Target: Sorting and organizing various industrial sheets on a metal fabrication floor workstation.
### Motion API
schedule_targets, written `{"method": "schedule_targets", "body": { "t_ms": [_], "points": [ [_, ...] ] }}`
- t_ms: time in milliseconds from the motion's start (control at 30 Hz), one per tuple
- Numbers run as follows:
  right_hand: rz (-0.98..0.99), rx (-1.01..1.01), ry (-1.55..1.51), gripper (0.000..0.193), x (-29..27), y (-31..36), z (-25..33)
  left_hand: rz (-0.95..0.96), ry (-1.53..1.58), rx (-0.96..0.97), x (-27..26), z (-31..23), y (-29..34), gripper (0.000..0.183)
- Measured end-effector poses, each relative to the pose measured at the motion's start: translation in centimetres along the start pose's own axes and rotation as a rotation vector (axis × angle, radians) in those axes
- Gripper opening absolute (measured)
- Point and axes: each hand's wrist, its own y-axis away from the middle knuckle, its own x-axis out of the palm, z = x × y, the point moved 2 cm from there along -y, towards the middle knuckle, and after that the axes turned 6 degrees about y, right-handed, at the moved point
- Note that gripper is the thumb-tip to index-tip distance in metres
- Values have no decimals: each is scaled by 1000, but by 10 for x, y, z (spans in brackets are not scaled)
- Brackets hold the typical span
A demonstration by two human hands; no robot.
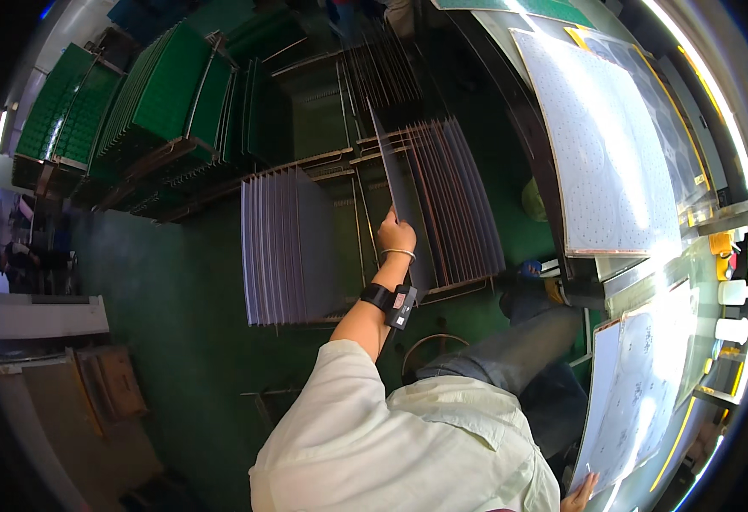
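Observation:
My left hand (397, 233) reaches out to a floor rack and is closed on the near edge of a thin panel (388, 158), which stands nearly upright in a gap. Rows of similar grey-violet panels stand on both sides of it, a left group (276, 247) and a right group (455, 200). At the lower right, my right hand (581, 495) grips the near edge of a pale printed panel (626, 401) lying on the lit workbench. Part of that hand is cut off by the lower rim. A wristband and a small dark device (401, 307) sit on my left forearm.
Racks of green boards (156, 94) fill the far left. On the bench lie a large white dotted panel (600, 145) and small white containers (733, 293). Brown cartons (109, 384) are at the lower left. My legs (511, 341) are beside the bench.

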Motion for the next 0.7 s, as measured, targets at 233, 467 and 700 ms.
{"method": "schedule_targets", "body": {
  "t_ms": [233, 467, 700],
  "points": [
    [-12, -28, -34, 48, 10, 5, -22, -22, 19, -1, 9, 2, -12, 41],
    [1, -54, -35, 49, 10, 7, -27, 47, 19, -44, 16, 5, -11, 48],
    [1, -54, -61, 49, 9, 6, -27, 1, 52, 8, 31, 14, -7, 49]
  ]
}}
